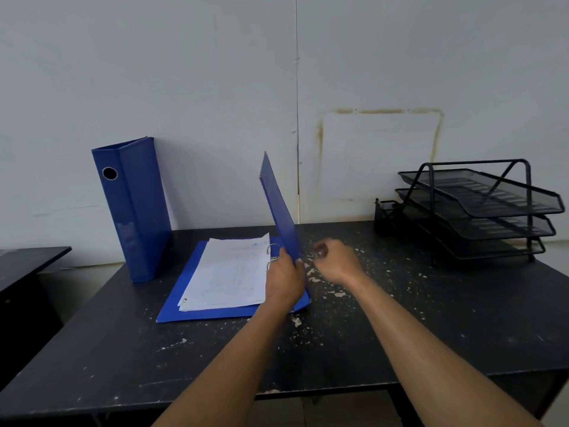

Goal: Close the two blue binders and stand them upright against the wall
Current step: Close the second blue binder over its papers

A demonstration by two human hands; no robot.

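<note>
A pale grey-white wall (184, 72) is seen across the whole upper part of the view, split by a thin vertical seam (297, 118). To the right of the seam a rectangular outline of brownish stain (385, 111) is left on the wall. A black table (431, 334) is set against the wall; its top is scuffed and speckled with pale flecks and chips. At its back right corner a black three-tier wire-mesh tray rack (480, 208) is placed, with a small black mesh holder (385, 217) just beside it on the left. A second dark table (27, 263) is partly seen at the left edge. Even, dim light is cast throughout.
</note>
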